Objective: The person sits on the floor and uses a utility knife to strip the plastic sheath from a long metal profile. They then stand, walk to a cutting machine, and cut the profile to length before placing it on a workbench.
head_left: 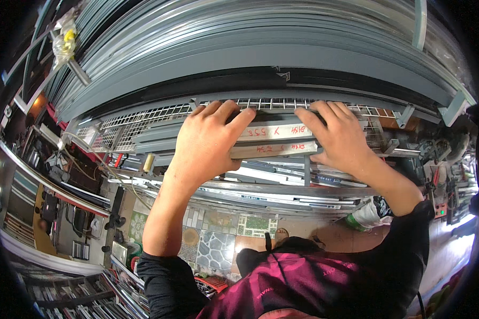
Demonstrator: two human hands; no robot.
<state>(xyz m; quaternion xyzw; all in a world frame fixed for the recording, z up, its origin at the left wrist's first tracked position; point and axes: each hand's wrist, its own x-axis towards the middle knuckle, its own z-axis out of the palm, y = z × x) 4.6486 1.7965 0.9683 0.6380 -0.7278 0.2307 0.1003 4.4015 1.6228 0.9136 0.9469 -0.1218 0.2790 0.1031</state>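
Observation:
My left hand (206,141) is wrapped over the left part of a small stack of grey metal profiles (162,133), fingers over the far edge and thumb toward the middle. Farther right, my right hand (339,135) grips the same stack, its fingertips also over the far side. Between the hands, two pale label strips (275,132) with red handwriting face up on the profiles. The stack lies over, or just above, a wire mesh shelf (125,125); whether it touches cannot be made out. The undersides of both grips are hidden.
Long grey profiles (239,56) fill the rack beyond my hands. Metal brackets (404,114) stick out along its near edge. Below lie white and grey strips (271,174). A white sack (372,215) stands at the right on the tiled floor (216,250). A plastic bag (65,45) hangs upper left.

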